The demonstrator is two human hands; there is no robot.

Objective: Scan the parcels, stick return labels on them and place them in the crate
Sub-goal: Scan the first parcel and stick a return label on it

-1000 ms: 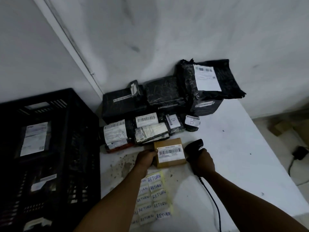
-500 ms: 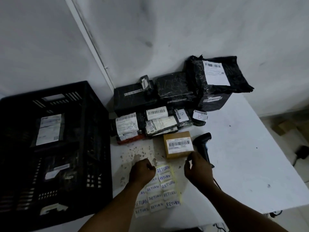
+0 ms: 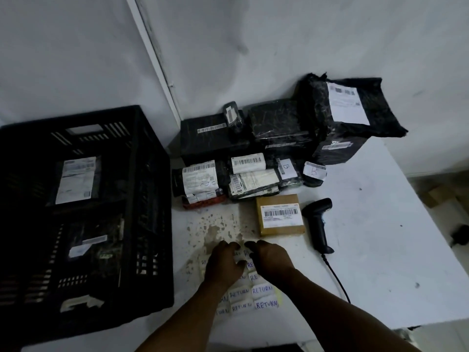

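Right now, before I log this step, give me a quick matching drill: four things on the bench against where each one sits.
Things:
1. brown parcel
2. scanner
3. crate
4. return labels

Places:
A. far left of the table
B. partly under both hands
C. lying right of the brown parcel
D. just in front of the black parcels

Pairs: 1-D, 2-C, 3-A, 4-B

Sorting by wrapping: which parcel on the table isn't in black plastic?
The brown cardboard parcel, beside the scanner; every other parcel is black-wrapped.
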